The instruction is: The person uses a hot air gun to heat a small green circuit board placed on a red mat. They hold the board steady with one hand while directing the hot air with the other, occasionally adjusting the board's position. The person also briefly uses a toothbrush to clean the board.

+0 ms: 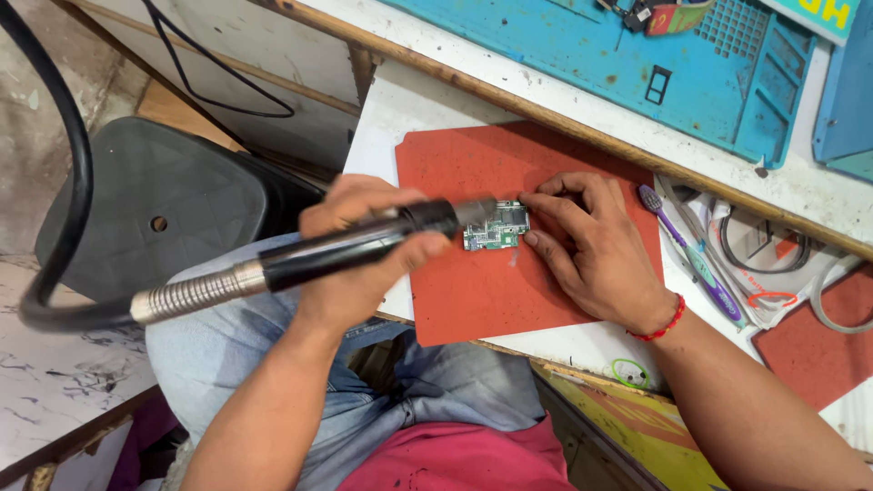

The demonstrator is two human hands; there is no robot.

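The left hand (350,241) was wrapped in a closed grip around the black handpiece (364,244) of a flexible-shaft rotary tool, fingers curled over the barrel and the thumb along its side. The handpiece lay nearly level, its dark nose pointing toward a small green circuit board (496,225), and its tip met the near edge of that board; the exact point of contact was too small to make out. Behind the hand, a ribbed metal spring collar (186,293) joined the handpiece to a thick black hose (64,182) that looped away from the board.

The right hand (591,241) lay flat on the opposite side of the circuit board, fingers spread a little and bent, the fingertips (530,238) pressing against the board's edge and pinning it down. A red thread bracelet (668,323) circled that wrist.

The circuit board sat near the middle of a red rubber mat (482,291), which rested on a white board (391,114) at the edge of the bench. Beyond the right hand from the circuit board, just off the mat, lay a purple toothbrush (682,245), and past it a tangle of grey cable loops (755,245) on plastic wrapping. A small green ring (627,371) lay on the white surface below the mat's corner, near the wrist. Farther from the circuit board, across a wooden ledge, stretched a blue work mat (618,64) with moulded compartments. Well away on the handpiece side stood a black plastic stool (164,209).
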